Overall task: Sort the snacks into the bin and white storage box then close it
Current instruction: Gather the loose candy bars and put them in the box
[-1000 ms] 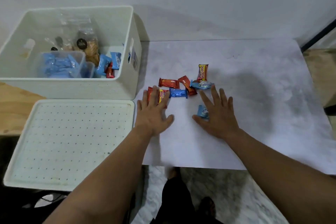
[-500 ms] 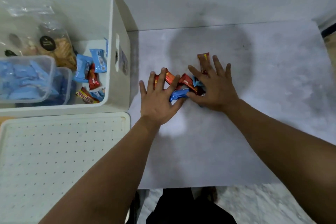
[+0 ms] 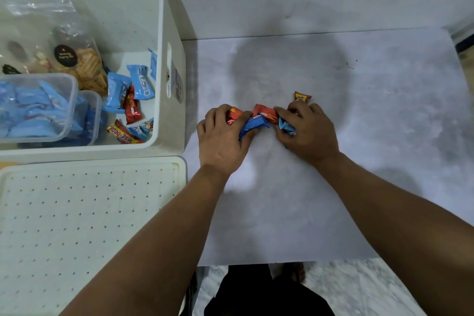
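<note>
A bunch of small red and blue snack packets (image 3: 261, 118) lies on the white table (image 3: 384, 110), squeezed between my two hands. My left hand (image 3: 221, 136) curls around a red packet and a dark blue one on the left side. On the right side, my right hand (image 3: 306, 131) grips a light blue packet and covers most of a red-yellow packet (image 3: 302, 97). The white storage box (image 3: 164, 33) stands open at the left with loose packets (image 3: 129, 95) inside. Its perforated white lid (image 3: 84, 213) lies flat in front of it.
Inside the box are a clear bin (image 3: 38, 108) full of blue packets, a second clear container (image 3: 89, 115) and bags of crackers (image 3: 84, 67). The table's front edge runs below my forearms, with marble floor (image 3: 359, 290) and my feet beneath. A wall stands behind.
My hands went from flat and apart on the table to pushed together. They have gathered the scattered packets into one bunch and closed on them. The view moved closer and leftward.
</note>
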